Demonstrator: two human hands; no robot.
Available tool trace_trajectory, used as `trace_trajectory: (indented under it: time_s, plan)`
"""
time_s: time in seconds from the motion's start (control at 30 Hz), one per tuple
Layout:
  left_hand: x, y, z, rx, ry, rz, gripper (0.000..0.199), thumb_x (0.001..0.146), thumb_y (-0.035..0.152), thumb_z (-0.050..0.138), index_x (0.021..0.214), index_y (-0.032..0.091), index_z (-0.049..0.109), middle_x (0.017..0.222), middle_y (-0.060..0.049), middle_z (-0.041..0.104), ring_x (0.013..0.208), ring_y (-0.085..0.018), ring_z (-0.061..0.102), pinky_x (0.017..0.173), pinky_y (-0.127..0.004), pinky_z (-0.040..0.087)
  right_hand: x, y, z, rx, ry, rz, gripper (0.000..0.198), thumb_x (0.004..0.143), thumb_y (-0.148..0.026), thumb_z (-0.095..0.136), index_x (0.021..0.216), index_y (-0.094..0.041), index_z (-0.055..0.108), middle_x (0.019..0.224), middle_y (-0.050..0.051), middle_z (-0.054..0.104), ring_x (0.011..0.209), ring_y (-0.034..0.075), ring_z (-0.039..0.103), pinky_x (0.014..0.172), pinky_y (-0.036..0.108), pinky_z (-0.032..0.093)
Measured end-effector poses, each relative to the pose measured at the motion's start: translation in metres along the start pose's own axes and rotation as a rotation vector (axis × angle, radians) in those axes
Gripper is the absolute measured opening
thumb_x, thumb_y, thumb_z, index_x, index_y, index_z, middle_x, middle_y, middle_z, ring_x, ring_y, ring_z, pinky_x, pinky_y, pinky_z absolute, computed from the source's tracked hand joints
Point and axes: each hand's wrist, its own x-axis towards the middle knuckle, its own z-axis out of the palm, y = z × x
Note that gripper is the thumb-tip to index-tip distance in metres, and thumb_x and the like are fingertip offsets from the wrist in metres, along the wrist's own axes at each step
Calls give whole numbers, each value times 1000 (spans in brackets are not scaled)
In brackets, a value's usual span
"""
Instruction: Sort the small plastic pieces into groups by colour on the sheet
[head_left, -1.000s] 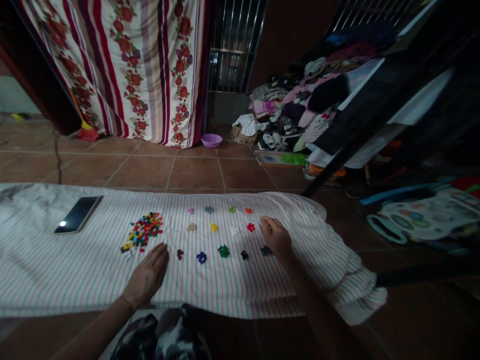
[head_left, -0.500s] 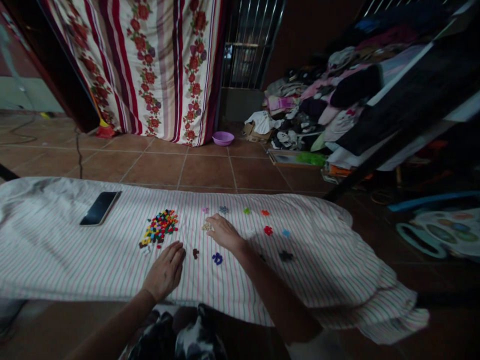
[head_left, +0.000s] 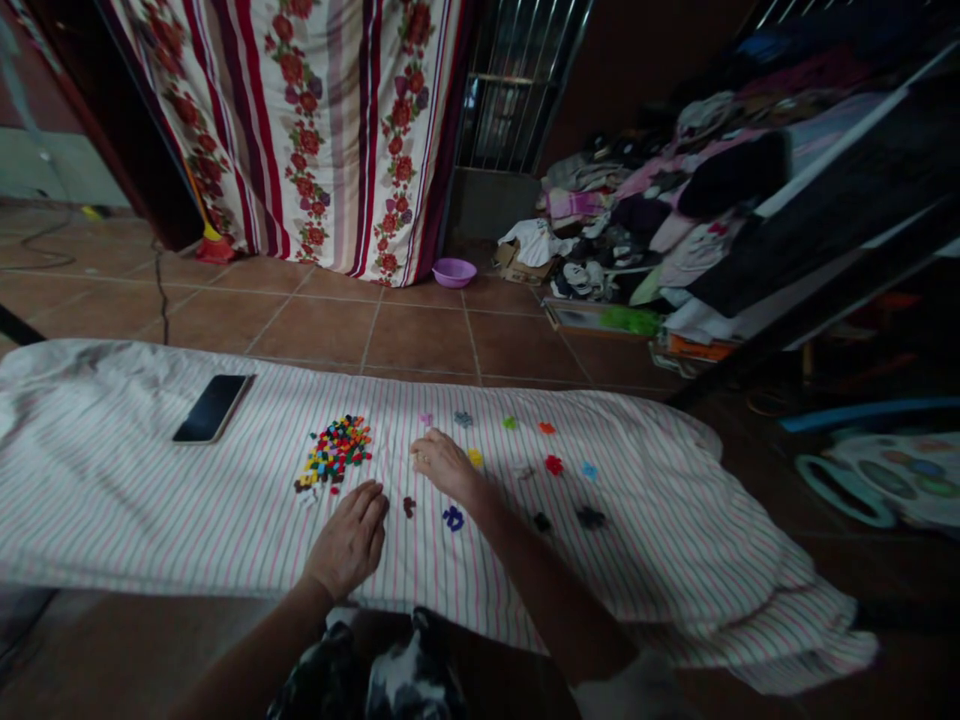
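Note:
My right hand (head_left: 448, 468) is over the small beige pieces (head_left: 421, 457), its fingers bent down and drawn together on them; the hand hides most of that group. My left hand (head_left: 349, 538) lies on the striped cloth, fingers stretched out side by side, and nothing shows in it. Just beyond it is a mixed heap of small coloured plastic pieces (head_left: 339, 450), with white pieces (head_left: 307, 497) at its near edge. Close to my hands are small groups of brown pieces (head_left: 409, 507), dark blue pieces (head_left: 453, 518), yellow pieces (head_left: 475, 457) and pink pieces (head_left: 426, 419).
More sorted groups lie to the right, among them red pieces (head_left: 553, 465), light blue pieces (head_left: 589, 470) and black pieces (head_left: 591, 517). A phone (head_left: 214, 409) rests on the striped cloth (head_left: 112, 480) at left. Beyond are a purple basin (head_left: 454, 273) and piled clothes (head_left: 637, 210).
My right hand has moved slightly left and nearer, covering the beige pieces that showed before. The yellow group now shows beside it. My left hand stays put; the whole view has shifted a little.

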Motion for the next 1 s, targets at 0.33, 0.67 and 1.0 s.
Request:
trace_trajectory:
  time_s: [0.33, 0.67, 1.0]
  plan:
    - [4, 1, -3, 4, 36, 6, 30, 86, 11, 39, 110, 14, 57, 115, -12, 60, 119, -23, 50, 99, -42, 51, -8, -7, -2, -24, 34, -21, 17, 86, -18, 57, 100, -22, 64, 103, 5, 60, 101, 17, 54, 89, 25, 39]
    - [6, 3, -6, 38, 47, 20, 27, 85, 10, 41, 107, 12, 58, 114, -12, 60, 118, -22, 50, 100, -38, 50, -4, -7, 4, -30, 83, 29, 34, 82, -23, 62, 114, -19, 54, 110, 7, 57, 106, 20, 53, 92, 30, 41]
    - [2, 2, -1, 43, 33, 8, 29, 86, 10, 41, 110, 13, 57, 116, -12, 60, 120, -24, 49, 100, -42, 50, -4, -7, 9, -16, 116, -50, 16, 86, -20, 59, 100, -20, 66, 106, 6, 61, 102, 19, 54, 94, 29, 40]
